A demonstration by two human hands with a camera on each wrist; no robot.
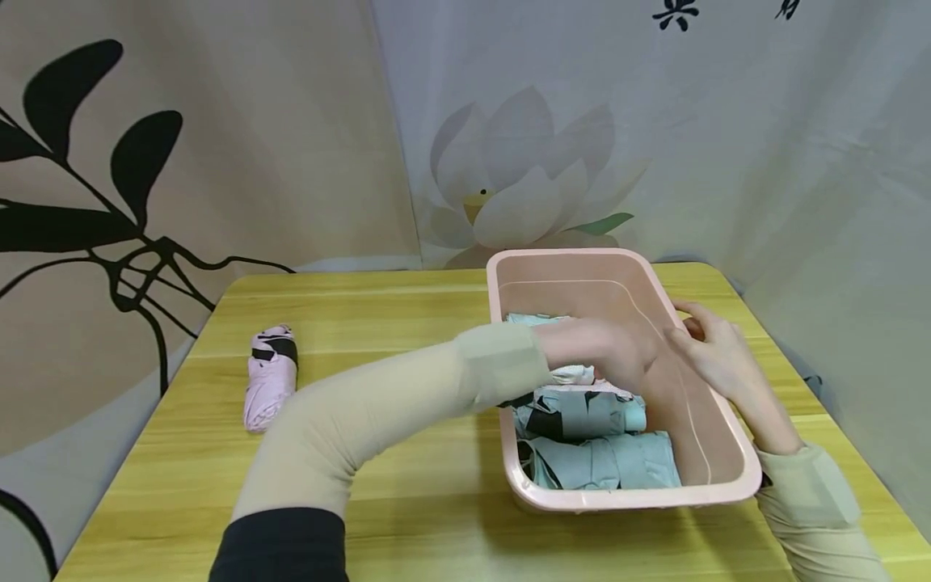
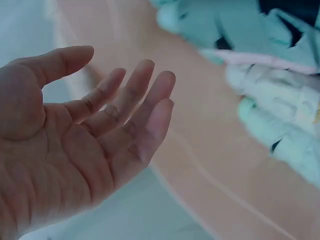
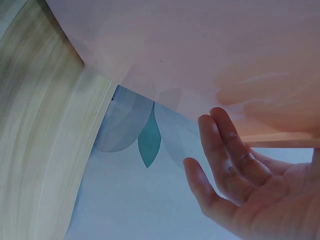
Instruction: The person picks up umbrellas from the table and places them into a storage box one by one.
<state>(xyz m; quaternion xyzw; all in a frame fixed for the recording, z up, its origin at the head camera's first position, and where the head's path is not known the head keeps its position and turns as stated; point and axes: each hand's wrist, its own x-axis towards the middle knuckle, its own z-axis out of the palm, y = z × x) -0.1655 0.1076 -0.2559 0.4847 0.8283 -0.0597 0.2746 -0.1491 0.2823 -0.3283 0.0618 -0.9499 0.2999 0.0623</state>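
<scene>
A pink plastic bin (image 1: 621, 499) holds several rolled garments, among them light blue rolls with black patches (image 1: 604, 462) and a whitish roll (image 1: 573, 374). My left hand (image 1: 614, 347) reaches into it near the right wall. In the left wrist view its palm (image 2: 75, 145) shows bare, fingers apart and loosely bent, beside the rolls. At the bin's right rim is my right hand (image 1: 716, 356), its thumb side overlapping the edge. Its fingers (image 3: 220, 155) are loosely bent along the outer wall in the right wrist view, fingertips right at the surface.
A pink rolled garment with a black band (image 1: 267, 396) lies on the left of the wooden table (image 1: 407, 493). Behind the table hangs a pale curtain (image 1: 327, 137) with printed leaves and a lotus. The bin stands on the table's right half.
</scene>
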